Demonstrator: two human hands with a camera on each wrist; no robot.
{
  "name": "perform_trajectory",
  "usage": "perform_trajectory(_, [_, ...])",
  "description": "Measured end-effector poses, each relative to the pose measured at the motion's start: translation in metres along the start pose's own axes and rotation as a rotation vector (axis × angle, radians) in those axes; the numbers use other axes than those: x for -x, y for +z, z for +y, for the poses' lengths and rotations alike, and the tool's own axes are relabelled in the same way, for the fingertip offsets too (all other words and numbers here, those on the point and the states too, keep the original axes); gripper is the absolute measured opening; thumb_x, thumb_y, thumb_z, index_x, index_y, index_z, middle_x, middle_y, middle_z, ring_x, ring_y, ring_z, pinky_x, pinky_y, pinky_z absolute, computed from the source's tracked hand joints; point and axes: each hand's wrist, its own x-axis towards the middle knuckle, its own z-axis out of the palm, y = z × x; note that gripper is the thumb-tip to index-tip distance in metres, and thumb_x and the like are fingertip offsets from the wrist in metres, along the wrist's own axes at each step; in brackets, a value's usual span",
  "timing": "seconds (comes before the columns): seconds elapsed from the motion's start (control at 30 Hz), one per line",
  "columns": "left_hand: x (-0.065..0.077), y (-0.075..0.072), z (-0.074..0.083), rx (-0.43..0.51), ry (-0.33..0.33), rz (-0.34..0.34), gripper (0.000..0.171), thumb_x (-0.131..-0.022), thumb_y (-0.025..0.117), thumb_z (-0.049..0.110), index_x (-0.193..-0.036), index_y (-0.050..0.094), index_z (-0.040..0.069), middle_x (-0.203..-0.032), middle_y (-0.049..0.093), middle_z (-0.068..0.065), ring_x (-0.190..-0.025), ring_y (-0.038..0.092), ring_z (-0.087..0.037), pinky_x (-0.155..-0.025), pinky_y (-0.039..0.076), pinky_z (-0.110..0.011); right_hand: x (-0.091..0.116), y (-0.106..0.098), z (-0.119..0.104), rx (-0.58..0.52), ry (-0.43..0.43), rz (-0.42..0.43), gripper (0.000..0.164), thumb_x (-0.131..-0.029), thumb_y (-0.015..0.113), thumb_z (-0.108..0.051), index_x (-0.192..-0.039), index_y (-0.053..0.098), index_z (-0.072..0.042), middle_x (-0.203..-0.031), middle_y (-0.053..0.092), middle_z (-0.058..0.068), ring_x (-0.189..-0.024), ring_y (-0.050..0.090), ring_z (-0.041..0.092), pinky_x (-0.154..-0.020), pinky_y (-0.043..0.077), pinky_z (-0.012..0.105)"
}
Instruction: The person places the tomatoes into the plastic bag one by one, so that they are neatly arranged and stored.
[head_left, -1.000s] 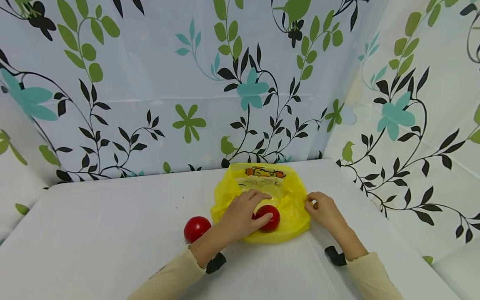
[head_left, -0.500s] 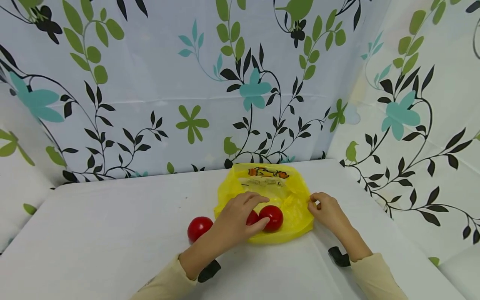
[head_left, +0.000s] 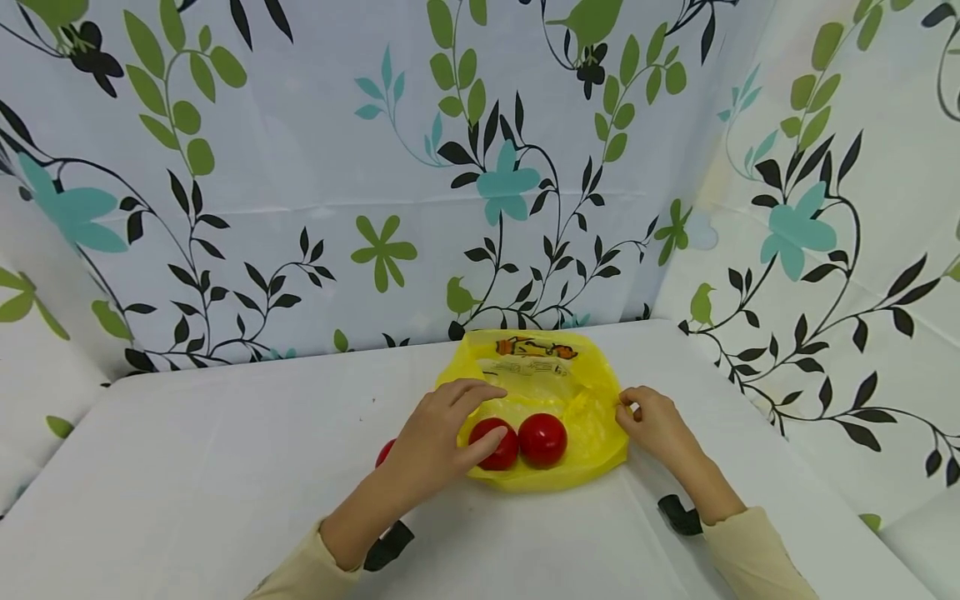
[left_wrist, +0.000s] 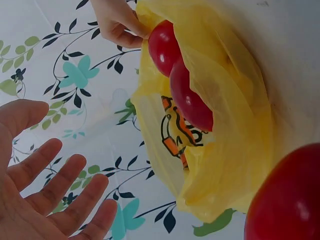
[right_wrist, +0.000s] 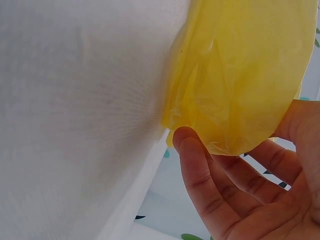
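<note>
A yellow plastic bag (head_left: 592, 421) with an orange and black print lies on the table, mouth spread open. Inside it two smooth red balls (head_left: 543, 440) sit side by side. My left hand (head_left: 427, 446) hovers at the bag's left side, its fingers spread and relaxed; the left wrist view shows nothing in the palm. Partly hidden behind that hand is a third red ball (head_left: 385, 452), outside the bag and nearer in the left wrist view. At the bag's right edge, my right hand (head_left: 658, 423) pinches the plastic between thumb and fingers.
A white cloth covers the table (head_left: 225, 483). Behind it hangs a curtain (head_left: 300, 167) printed with leaves and flowers, and a similar one (head_left: 885, 333) stands along the right side. Black wrist camera pieces (head_left: 388, 546) show beside both forearms.
My left hand has drawn back to the left, away from the balls in the bag. The second ball there now shows more fully. My right hand keeps its place at the bag's edge.
</note>
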Motion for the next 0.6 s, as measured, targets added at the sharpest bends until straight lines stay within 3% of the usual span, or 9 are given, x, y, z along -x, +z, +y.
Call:
perform_trajectory(0.33, [0.015,-0.011,-0.015,-0.074,0.022,0.011,0.042,-0.084,0.077,0.030,-0.122,0.064,0.020,-0.121,0.062,-0.001,-0.116,0.056,-0.021,-0.097,0.049,-0.045,0.000,0.001,-0.001,0.005,-0.005,-0.006,0.021,-0.092,0.058,-0.006,-0.106,0.064,0.008,-0.094,0.061,0.016,-0.071,0.050,0.020,-0.061,0.045,0.030])
perform_trajectory(0.6, [0.027,-0.018,-0.030,-0.115,-0.033,-0.014,0.043,-0.083,0.077,0.029,-0.123,0.064,0.020,-0.123,0.062,-0.002,-0.118,0.056,-0.023,-0.098,0.049,-0.049,0.000,0.000,-0.002,0.012,0.001,-0.009,0.021,-0.091,0.058,-0.007,-0.105,0.063,0.008,-0.093,0.061,0.016,-0.071,0.050,0.021,-0.062,0.046,0.030])
